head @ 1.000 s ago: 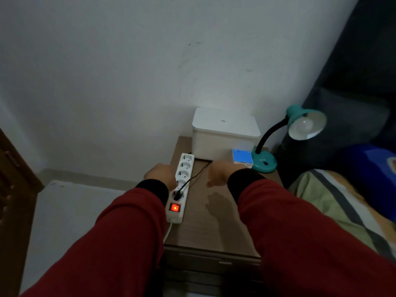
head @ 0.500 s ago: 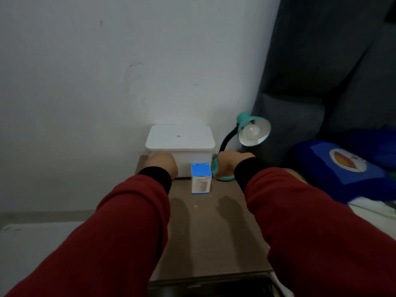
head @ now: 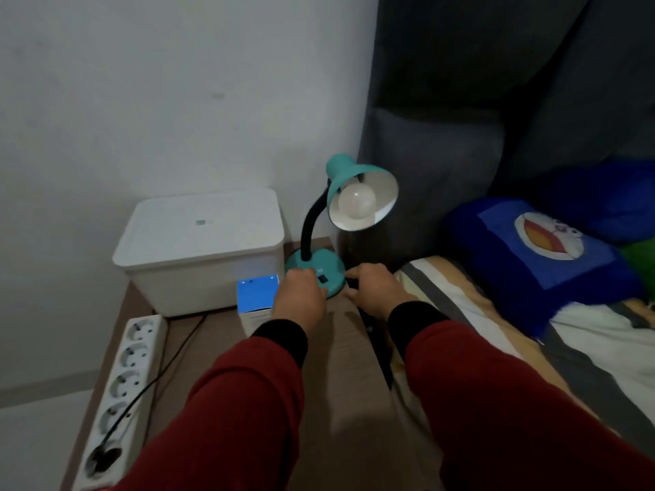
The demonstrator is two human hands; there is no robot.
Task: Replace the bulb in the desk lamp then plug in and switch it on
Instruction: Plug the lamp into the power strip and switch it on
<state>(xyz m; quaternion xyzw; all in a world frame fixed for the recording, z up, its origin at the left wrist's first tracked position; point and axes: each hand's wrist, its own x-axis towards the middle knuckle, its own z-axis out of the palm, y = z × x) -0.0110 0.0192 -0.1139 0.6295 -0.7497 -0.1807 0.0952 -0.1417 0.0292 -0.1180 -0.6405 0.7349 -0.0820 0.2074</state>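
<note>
Both hands on lamp base, bulb unlit

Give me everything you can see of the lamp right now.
The lamp is teal, with a round base, a black bendable neck and a cone shade, white inside, tilted toward the camera. A white bulb sits in the shade, unlit. The base stands at the table's back right corner, beside the white box. A dark switch shows on the base. The left hand rests on the base; the right hand is at its edge.
</note>
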